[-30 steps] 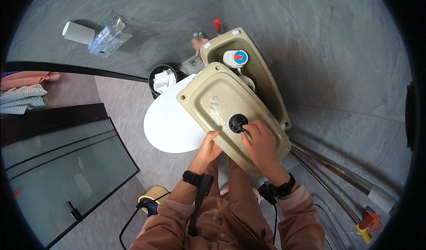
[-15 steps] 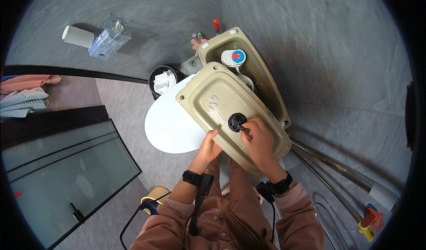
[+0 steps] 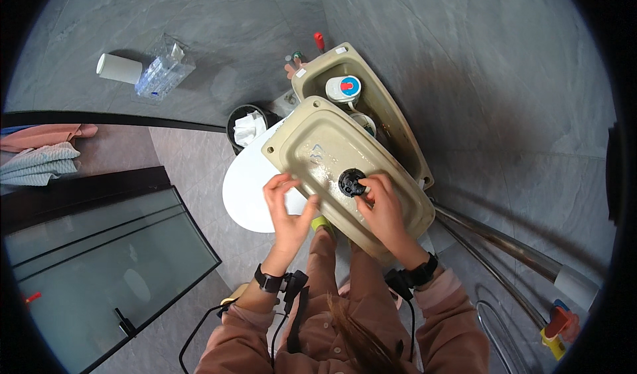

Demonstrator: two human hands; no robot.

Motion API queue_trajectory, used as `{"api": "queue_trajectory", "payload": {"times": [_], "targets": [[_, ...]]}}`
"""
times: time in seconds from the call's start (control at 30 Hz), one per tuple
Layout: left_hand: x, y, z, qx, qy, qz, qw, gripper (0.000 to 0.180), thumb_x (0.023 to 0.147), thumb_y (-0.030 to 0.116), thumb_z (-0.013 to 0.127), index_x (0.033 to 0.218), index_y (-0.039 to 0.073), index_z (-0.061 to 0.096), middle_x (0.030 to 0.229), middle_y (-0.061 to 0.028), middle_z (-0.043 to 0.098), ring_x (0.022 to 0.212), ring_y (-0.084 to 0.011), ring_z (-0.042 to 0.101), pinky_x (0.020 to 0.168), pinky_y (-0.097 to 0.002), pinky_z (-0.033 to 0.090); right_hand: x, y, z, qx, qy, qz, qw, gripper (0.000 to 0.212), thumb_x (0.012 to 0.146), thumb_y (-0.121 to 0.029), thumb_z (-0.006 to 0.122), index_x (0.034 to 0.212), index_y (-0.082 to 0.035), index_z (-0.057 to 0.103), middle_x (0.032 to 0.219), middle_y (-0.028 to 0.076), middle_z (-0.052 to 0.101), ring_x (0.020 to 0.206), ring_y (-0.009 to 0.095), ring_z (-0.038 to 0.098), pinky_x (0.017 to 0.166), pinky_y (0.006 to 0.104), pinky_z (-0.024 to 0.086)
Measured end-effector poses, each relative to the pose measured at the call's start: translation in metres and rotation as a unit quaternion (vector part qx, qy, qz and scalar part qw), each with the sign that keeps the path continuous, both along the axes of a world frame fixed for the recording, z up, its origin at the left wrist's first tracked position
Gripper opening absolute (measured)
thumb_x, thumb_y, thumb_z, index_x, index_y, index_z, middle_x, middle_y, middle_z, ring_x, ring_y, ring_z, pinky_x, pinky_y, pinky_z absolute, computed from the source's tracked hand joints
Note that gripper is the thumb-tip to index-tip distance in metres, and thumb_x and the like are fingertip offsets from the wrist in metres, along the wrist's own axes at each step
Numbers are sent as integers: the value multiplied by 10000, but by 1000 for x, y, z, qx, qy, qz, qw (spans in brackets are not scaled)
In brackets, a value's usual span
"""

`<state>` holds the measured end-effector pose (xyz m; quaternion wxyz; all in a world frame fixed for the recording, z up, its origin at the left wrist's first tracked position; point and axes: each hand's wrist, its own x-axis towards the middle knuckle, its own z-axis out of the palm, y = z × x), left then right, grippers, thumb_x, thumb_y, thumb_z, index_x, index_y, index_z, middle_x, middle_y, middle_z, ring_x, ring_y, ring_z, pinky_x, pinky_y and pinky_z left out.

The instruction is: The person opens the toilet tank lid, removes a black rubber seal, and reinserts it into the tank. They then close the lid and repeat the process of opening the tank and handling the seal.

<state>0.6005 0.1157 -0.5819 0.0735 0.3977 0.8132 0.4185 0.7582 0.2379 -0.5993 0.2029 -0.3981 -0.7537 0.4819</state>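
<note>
A beige toilet tank lid lies underside up, slanting across the toilet tank and over the white toilet seat cover. Wet drops and blue marks show on its hollow face. In that hollow sits a round black plastic fitting. My right hand has thumb and fingers pinched at the fitting's right edge; a small part there is hidden by the fingertips. My left hand is off the lid's near left edge, fingers curved and apart, with nothing in it. Inside the tank stands a white valve with a blue and red top.
A black bin with white paper stands behind the seat cover. Metal rails run along the right wall. At left is a glass door; a clear tissue box and a white cup are at the upper left.
My left hand has let go of the lid's edge and moved left, its fingers opening. My right hand stays at the black fitting, its fingers shifted slightly.
</note>
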Motion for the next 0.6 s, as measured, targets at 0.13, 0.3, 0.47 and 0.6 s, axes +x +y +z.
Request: {"api": "queue_trajectory", "payload": {"times": [0.13,0.3,0.47,0.6], "targets": [[11,27,16,-12,-4,-157,987,322,756,138,773,1061,119,674,1364,-194,431,1269,-388,401,1034,-468,349,2,3,-6,-4,5,14,1000,262,778,13,686,1029,-30,620,1028,73,540,716,187,578,656,293,492],[16,51,14,-79,65,-241,965,318,770,185,753,1084,188,706,1445,-181,389,1381,-433,285,1089,-505,279,3,8,-15,36,20,29,999,265,777,19,679,1034,-5,615,1056,83,544,751,192,595,659,293,497],[13,58,7,-79,68,-261,960,265,753,202,772,1015,178,738,1463,-137,389,1414,-415,230,1111,-518,243,6,10,-20,35,21,43,998,259,780,34,665,1033,19,609,1083,87,546,808,198,621,680,281,518],[11,57,7,-95,54,-267,957,243,743,195,773,984,179,747,1446,-124,416,1415,-408,235,1106,-525,238,6,11,-20,26,24,47,998,269,786,34,665,1050,22,609,1092,85,546,807,188,621,677,274,518]]}}
